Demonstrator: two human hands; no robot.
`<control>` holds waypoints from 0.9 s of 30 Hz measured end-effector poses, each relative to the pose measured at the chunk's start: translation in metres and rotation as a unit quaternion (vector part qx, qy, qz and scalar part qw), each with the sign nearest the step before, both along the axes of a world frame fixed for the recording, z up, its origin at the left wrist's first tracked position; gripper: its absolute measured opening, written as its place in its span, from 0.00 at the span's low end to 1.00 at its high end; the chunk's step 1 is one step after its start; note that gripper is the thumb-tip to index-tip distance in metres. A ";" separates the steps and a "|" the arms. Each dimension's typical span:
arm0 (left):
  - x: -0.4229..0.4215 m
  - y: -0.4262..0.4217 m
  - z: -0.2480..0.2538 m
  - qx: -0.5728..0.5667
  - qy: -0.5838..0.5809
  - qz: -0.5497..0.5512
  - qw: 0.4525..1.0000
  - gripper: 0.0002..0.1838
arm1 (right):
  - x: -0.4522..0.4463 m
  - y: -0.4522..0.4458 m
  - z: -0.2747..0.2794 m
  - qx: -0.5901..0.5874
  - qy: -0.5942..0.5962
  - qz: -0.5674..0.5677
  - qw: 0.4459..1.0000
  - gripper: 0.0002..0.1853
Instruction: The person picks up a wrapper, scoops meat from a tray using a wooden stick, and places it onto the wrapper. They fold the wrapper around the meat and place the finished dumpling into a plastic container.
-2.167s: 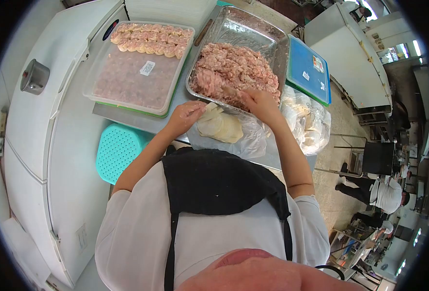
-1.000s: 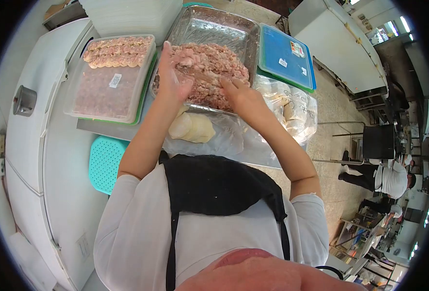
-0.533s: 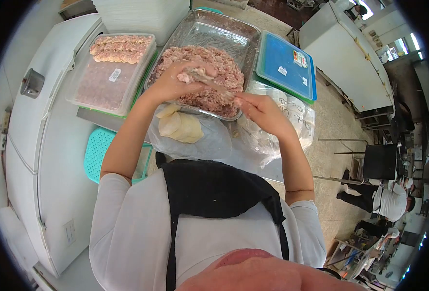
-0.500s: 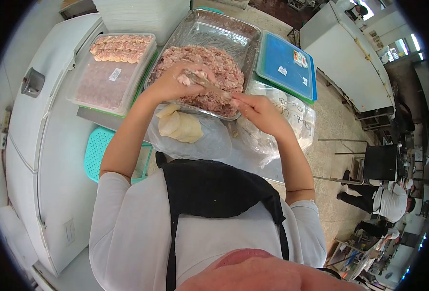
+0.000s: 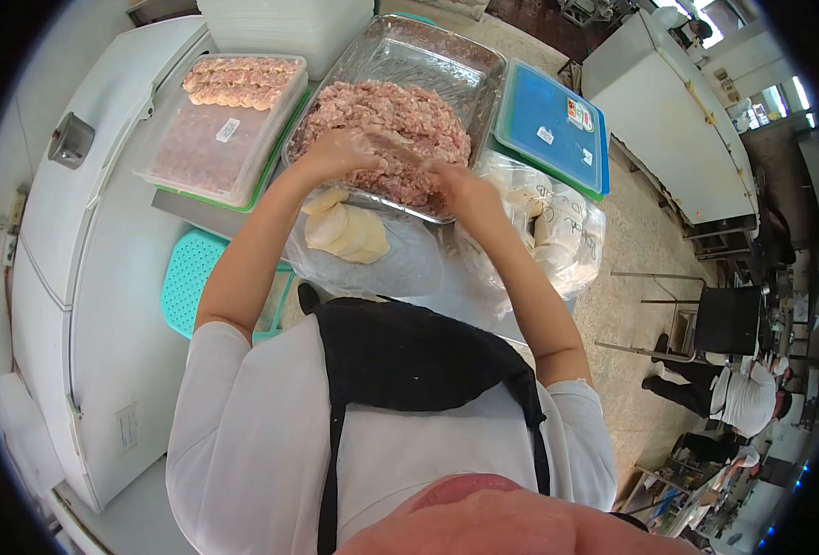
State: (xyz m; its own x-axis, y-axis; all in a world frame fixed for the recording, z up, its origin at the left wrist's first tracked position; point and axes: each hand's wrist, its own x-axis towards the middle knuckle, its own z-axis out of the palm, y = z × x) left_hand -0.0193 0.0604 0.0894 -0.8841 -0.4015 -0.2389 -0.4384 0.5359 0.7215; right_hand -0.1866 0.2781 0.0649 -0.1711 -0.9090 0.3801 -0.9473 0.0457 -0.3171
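Minced meat (image 5: 386, 116) heaped in steel tray (image 5: 432, 51) at twelve o'clock; thin spreader (image 5: 398, 149) pinched in right hand (image 5: 463, 192); left hand (image 5: 337, 154) curled, cannot tell around what; filled dumplings (image 5: 243, 81) in clear box (image 5: 192, 153), ten o'clock.

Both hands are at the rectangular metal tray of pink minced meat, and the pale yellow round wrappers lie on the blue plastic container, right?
Wrong place for the pale yellow round wrappers: the head view shows them on clear plastic film, not the blue plastic container. The left hand and right hand are at the rectangular metal tray of pink minced meat.
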 end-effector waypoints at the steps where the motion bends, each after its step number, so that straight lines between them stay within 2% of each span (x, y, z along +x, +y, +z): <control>1: 0.005 0.002 -0.004 -0.001 0.003 0.002 1.000 0.31 | -0.017 0.002 -0.001 0.088 0.032 -0.033 0.995 0.15; 2: 0.015 0.004 -0.010 0.028 0.113 0.034 0.993 0.33 | -0.030 0.005 -0.002 0.172 0.061 -0.069 0.981 0.16; 3: 0.022 0.007 -0.013 0.060 0.219 0.060 0.972 0.34 | -0.032 0.012 0.006 0.184 0.021 -0.078 0.980 0.17; 4: 0.025 0.009 -0.003 0.059 0.220 0.058 0.972 0.34 | -0.036 0.018 0.014 0.183 0.021 -0.080 0.980 0.17; 6: 0.030 0.012 0.021 0.088 0.096 0.079 0.988 0.32 | -0.038 0.032 0.027 0.093 -0.146 -0.057 0.983 0.18; 7: 0.031 0.016 0.027 0.090 0.097 0.080 0.988 0.32 | -0.031 0.036 0.045 0.095 -0.144 -0.057 0.983 0.18; 9: 0.028 0.025 0.037 -0.067 0.294 -0.031 0.953 0.30 | -0.012 0.038 0.074 0.109 -0.345 -0.030 0.932 0.19; 10: 0.025 0.025 0.041 -0.067 0.294 -0.031 0.953 0.30 | -0.004 0.034 0.070 0.109 -0.346 -0.030 0.932 0.19; 12: 0.019 0.025 0.045 -0.040 0.235 -0.100 0.966 0.28 | 0.010 0.026 0.058 0.054 -0.293 0.077 0.952 0.18; 13: 0.018 0.022 0.040 -0.039 0.236 -0.101 0.966 0.28 | 0.006 0.024 0.059 0.055 -0.292 0.075 0.952 0.18; 15: 0.017 0.016 0.028 -0.132 0.254 -0.134 0.949 0.25 | -0.008 0.017 0.066 0.059 -0.228 0.124 0.964 0.17; 16: 0.020 0.018 0.028 -0.132 0.254 -0.134 0.949 0.25 | -0.009 0.019 0.076 0.059 -0.228 0.125 0.964 0.17; 18: 0.026 0.021 0.035 0.032 0.218 -0.051 0.974 0.25 | -0.008 0.021 0.109 0.167 -0.055 -0.006 0.984 0.17; 20: 0.027 0.017 0.048 0.066 0.213 -0.068 0.972 0.25 | 0.008 0.018 0.108 0.158 -0.072 -0.028 0.984 0.17; 22: 0.031 0.011 0.045 0.106 0.207 -0.085 0.969 0.25 | 0.019 0.011 0.078 0.022 -0.151 0.128 0.980 0.16; 23: 0.033 0.003 0.036 0.012 0.242 -0.128 0.962 0.26 | 0.022 0.008 0.078 0.087 -0.177 0.103 0.975 0.16; 24: 0.036 0.000 0.038 -0.082 0.275 -0.168 0.943 0.28 | 0.019 0.002 0.080 0.088 -0.174 0.103 0.975 0.16; 25: 0.040 -0.003 0.040 -0.082 0.276 -0.167 0.943 0.28 | 0.012 -0.004 0.082 0.096 -0.158 0.103 0.977 0.16; 27: 0.049 -0.006 0.047 0.005 0.138 -0.093 0.986 0.32 | 0.019 -0.011 0.092 0.102 -0.145 0.097 0.979 0.15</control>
State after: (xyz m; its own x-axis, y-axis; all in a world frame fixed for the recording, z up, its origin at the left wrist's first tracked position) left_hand 0.0295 0.0545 0.1367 -0.9743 -0.2245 0.0178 -0.1190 0.5802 0.8057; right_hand -0.1675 0.2672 0.1568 -0.0613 -0.9871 0.1482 -0.8160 -0.0359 -0.5769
